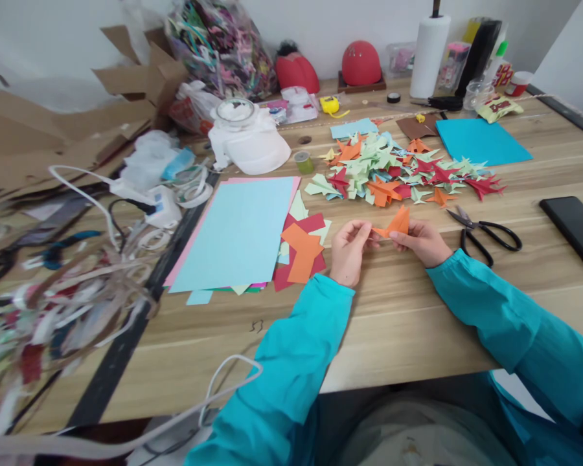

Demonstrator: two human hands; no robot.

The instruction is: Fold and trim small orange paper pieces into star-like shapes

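**Both my hands meet, fingertips pinched**

My left hand (350, 249) sits low in front of me, palm turned toward the right. Its thumb and forefinger are pressed together at the tips, and the other fingers curl loosely. My right hand (420, 241) faces it from just beside, back of the hand up, its thumb and first fingers closed in a pinch too. The two pinches point at each other. Both wrists are bare. My left arm (296, 362) rises from the lower middle in a teal sleeve that reaches the wrist. My right arm (505, 323) comes in from the lower right at a flatter slant, in the same sleeve.
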